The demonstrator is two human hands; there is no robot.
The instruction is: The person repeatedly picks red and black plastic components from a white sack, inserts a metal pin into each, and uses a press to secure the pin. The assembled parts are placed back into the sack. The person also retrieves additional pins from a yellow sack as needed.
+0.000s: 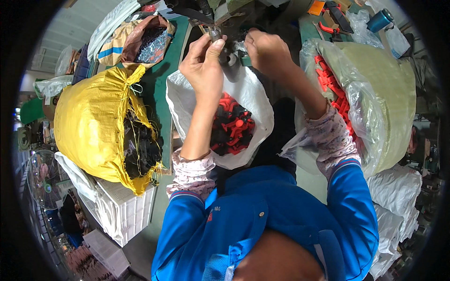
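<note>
My left hand (205, 61) is raised at the top centre, thumb and fingers pinched together just below the metal tip (215, 34) of a machine. What lies between those fingers is too small to make out. Right of it, my right hand (268, 51) is closed, its fingers curled and turned away, so anything in them is hidden. A grey metal cylinder (230, 68) of the machine stands between the two hands. Below them a white sack (263, 112) gapes, holding red and black plastic parts (233, 125).
On the left, a yellow woven sack (89, 124) spills black parts; behind it a paper sack (143, 44) holds small metal pieces. To the right, a pale green sack (391, 98) with clear lining holds red plastic parts (333, 86). A blue cup (380, 20) stands at the far right.
</note>
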